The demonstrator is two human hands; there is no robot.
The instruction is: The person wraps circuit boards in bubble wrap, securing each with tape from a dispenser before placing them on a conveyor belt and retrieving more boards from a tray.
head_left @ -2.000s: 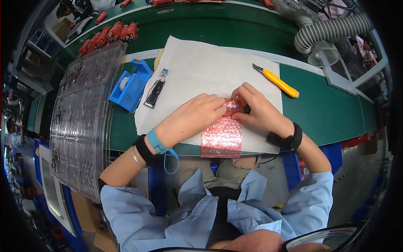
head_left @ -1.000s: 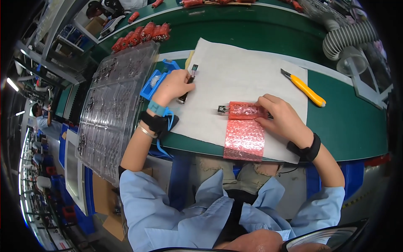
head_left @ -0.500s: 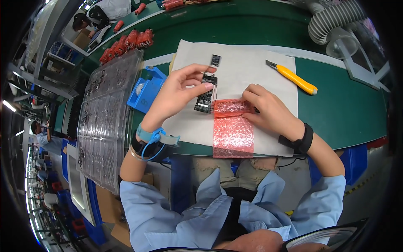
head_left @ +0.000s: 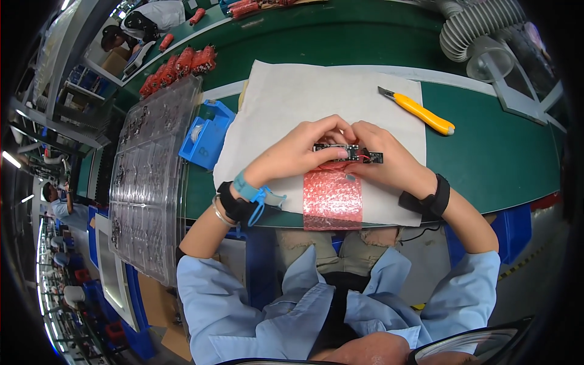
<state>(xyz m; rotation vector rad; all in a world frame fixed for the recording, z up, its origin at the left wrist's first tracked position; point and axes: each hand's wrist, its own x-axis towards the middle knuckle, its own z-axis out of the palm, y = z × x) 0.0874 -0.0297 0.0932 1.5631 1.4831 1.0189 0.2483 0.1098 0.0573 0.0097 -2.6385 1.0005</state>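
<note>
A black circuit board assembly [head_left: 338,148] with small parts and red wires lies over the rolled upper end of a sheet of red bubble wrap [head_left: 332,201]. My left hand [head_left: 310,146] grips the board from the left, thumb on its near side. From the right, my right hand [head_left: 384,153] closes on the rolled bubble wrap beside a smaller board end [head_left: 372,157]. What sits inside the roll is hidden. The flat length of wrap runs down to the table's near edge. A white cloth-like sheet [head_left: 286,91] lies beneath it all.
A yellow utility knife [head_left: 423,114] lies right of my hands. To the left stand a blue tape dispenser [head_left: 207,137] and a clear compartment tray [head_left: 146,176]. Red-wrapped bundles [head_left: 179,66] sit beyond the tray. A ribbed duct [head_left: 480,30] is at the far right. Another person [head_left: 146,27] works far left.
My left hand has brought the board down and right onto the rolled wrap, turning it from upright to sideways. My two hands now meet at the roll.
</note>
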